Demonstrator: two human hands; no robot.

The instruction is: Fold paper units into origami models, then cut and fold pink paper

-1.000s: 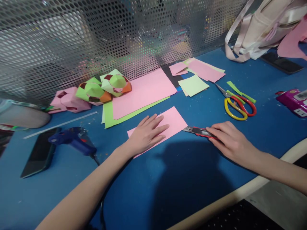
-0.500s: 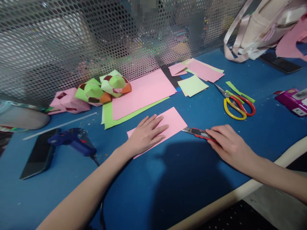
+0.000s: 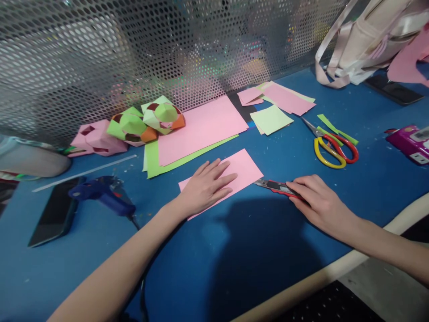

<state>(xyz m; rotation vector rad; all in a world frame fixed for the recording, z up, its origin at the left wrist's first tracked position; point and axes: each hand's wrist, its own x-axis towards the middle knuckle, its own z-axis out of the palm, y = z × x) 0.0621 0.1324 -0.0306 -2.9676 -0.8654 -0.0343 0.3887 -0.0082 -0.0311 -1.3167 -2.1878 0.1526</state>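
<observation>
A strip of pink paper (image 3: 247, 166) lies at a slant on the blue table. My left hand (image 3: 208, 184) rests flat on it with the fingers spread, covering its middle and left part. To the right, my right hand (image 3: 315, 197) is closed around a red and black utility knife (image 3: 279, 187). The blade points left, and its tip is at the paper's lower right edge, seemingly just under it. Behind the strip, larger pink sheets (image 3: 204, 129) lie on top of green ones.
Scissors (image 3: 330, 145) with yellow and red handles lie at the right, near a purple power strip (image 3: 410, 143). At the left are a blue glue gun (image 3: 103, 197), a phone (image 3: 55, 214) and folded paper shapes (image 3: 132, 127). A perforated metal panel (image 3: 140, 58) stands at the back.
The view has shifted very slightly. Both hands, the paper and the knife keep almost the same places.
</observation>
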